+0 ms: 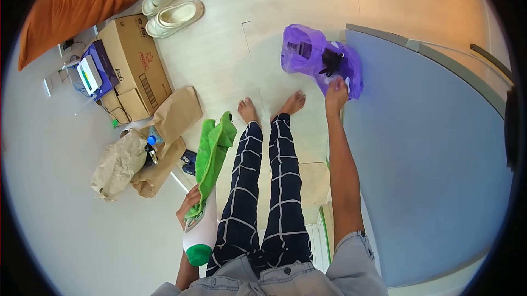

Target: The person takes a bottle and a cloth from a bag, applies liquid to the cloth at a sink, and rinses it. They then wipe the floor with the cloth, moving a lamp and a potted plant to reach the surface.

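Observation:
My left hand [190, 201] is closed around the handle of a white bottle [202, 233] with a green cap [198, 255] that points toward me. A green cloth [211, 156] hangs from the same hand and stretches forward past the bottle. Out to the right, my right hand [337, 96] is closed on the edge of a purple plastic bag [303, 41]. Inside the bag's mouth a dark item [331, 63] shows, but I cannot make out its kind.
On the left stand a cardboard box [132, 65], brown paper bags [123, 164] with bottles in them, and a white device [89, 74]. White slippers [174, 19] lie beyond, near an orange fabric [93, 0]. A grey-blue panel [422, 148] borders the right side.

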The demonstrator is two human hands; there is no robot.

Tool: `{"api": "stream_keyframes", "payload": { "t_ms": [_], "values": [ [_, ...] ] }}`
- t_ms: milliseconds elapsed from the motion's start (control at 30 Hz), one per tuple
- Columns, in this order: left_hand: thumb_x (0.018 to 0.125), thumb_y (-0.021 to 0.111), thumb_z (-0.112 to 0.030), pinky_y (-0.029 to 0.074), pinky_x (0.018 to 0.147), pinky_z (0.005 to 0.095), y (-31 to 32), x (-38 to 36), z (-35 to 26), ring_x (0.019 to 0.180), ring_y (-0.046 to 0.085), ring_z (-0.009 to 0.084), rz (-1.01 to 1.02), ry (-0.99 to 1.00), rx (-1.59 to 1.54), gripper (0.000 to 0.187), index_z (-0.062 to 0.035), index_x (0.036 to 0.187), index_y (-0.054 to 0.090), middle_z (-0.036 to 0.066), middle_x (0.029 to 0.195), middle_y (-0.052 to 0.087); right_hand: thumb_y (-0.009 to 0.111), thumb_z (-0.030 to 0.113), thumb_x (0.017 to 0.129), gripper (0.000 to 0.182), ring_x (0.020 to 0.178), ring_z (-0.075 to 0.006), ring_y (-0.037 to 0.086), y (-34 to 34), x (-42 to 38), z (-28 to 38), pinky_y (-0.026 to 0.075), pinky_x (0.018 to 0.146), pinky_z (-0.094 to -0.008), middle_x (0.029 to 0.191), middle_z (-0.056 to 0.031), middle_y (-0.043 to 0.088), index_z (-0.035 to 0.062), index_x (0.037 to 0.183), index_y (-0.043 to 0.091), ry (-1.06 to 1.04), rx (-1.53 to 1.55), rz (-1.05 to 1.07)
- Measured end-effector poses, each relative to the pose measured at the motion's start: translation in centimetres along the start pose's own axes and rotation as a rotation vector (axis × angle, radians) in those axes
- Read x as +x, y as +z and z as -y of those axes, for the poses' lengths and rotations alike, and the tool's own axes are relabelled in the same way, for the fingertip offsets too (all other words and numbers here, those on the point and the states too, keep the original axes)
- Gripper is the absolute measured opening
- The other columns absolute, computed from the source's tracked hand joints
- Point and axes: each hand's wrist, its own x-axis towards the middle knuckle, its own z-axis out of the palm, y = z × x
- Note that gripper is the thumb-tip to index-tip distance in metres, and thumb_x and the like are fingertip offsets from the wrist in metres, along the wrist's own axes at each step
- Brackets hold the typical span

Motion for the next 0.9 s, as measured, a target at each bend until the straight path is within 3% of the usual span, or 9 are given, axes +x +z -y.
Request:
{"api": "stream_keyframes", "payload": {
  "t_ms": [67,167,300,400,500,600,667,767,900],
  "values": [
    [0.068,0.066,0.003,0.040,0.095,0.0396,0.0,-0.2,-0.1,0.110,0.054,0.0329,0.002,-0.009,0.004,0.025,0.0024,0.092,0.062,0.018,0.102,0.062,0.054,0.023,0.084,0.035,0.101,-0.0361,0.057,-0.7,0.9,3.7,0.042,0.089,-0.0418,0.109,-0.0214,0.059,-0.0018,0.108,0.057,0.040,0.064,-0.102],
    [0.068,0.066,0.002,0.040,0.096,0.0397,0.2,-0.2,-0.3,0.110,0.054,0.0330,0.005,-0.019,0.009,0.025,0.0024,0.092,0.062,0.018,0.102,0.062,0.049,0.028,0.088,0.041,0.105,-0.0370,0.055,-0.6,3.4,5.3,0.041,0.090,-0.0435,0.113,-0.0208,0.058,-0.0011,0.116,0.052,0.178,0.128,0.171],
    [0.067,0.066,0.002,0.039,0.096,0.0398,0.5,-0.1,-0.9,0.110,0.054,0.0330,0.003,-0.023,0.014,0.025,0.0025,0.092,0.062,0.018,0.102,0.062,0.057,0.028,0.085,0.044,0.101,-0.0367,0.057,1.2,4.1,3.0,0.043,0.085,-0.0415,0.111,-0.0203,0.059,0.0018,0.120,0.050,0.058,0.048,-0.060],
    [0.067,0.066,0.002,0.039,0.096,0.0398,0.8,0.0,-1.4,0.110,0.054,0.0331,0.002,-0.034,0.017,0.025,0.0025,0.093,0.062,0.018,0.102,0.062,0.057,0.023,0.085,0.043,0.104,-0.0375,0.055,-2.5,3.1,6.1,0.042,0.087,-0.0416,0.113,-0.0231,0.056,0.0012,0.122,0.048,0.135,-0.074,0.247],
    [0.067,0.066,0.001,0.039,0.096,0.0399,1.0,-0.1,-1.9,0.110,0.054,0.0331,0.000,-0.044,0.022,0.026,0.0025,0.093,0.063,0.018,0.102,0.062,0.054,0.011,0.084,0.038,0.106,-0.0354,0.052,0.0,2.8,3.8,0.040,0.088,-0.0428,0.116,-0.0212,0.053,0.0037,0.121,0.048,-0.033,-0.107,0.004],
    [0.067,0.066,0.001,0.039,0.096,0.0400,1.5,0.0,-2.1,0.110,0.054,0.0331,-0.002,-0.062,0.022,0.026,0.0025,0.093,0.063,0.018,0.102,0.062,0.054,0.006,0.082,0.036,0.099,-0.0345,0.054,-0.7,-0.3,7.2,0.043,0.085,-0.0394,0.112,-0.0201,0.055,0.0035,0.117,0.051,-0.350,0.150,-0.225],
    [0.067,0.066,0.001,0.039,0.096,0.0400,1.6,0.1,-2.2,0.110,0.054,0.0332,-0.004,-0.075,0.027,0.026,0.0025,0.093,0.063,0.018,0.102,0.062,0.053,0.004,0.082,0.027,0.088,-0.0351,0.056,1.8,-2.6,7.2,0.044,0.081,-0.0359,0.101,-0.0180,0.059,0.0022,0.109,0.056,-0.482,0.319,-0.091],
    [0.067,0.066,0.000,0.039,0.096,0.0401,1.9,0.4,-2.4,0.110,0.054,0.0332,-0.006,-0.087,0.032,0.026,0.0026,0.093,0.063,0.018,0.103,0.062,0.052,0.005,0.084,0.023,0.086,-0.0313,0.059,1.2,-4.2,8.6,0.045,0.080,-0.0318,0.094,-0.0149,0.063,0.0018,0.105,0.061,-0.001,0.260,0.515],
    [0.067,0.066,0.000,0.039,0.096,0.0401,1.6,0.6,-3.3,0.111,0.054,0.0333,-0.011,-0.082,0.035,0.026,0.0026,0.093,0.063,0.018,0.103,0.062,0.054,0.017,0.089,0.024,0.091,-0.0165,0.060,1.3,-3.5,7.2,0.044,0.082,-0.0279,0.099,-0.0104,0.065,0.0022,0.107,0.062,0.047,0.686,0.212]
  ]
}}
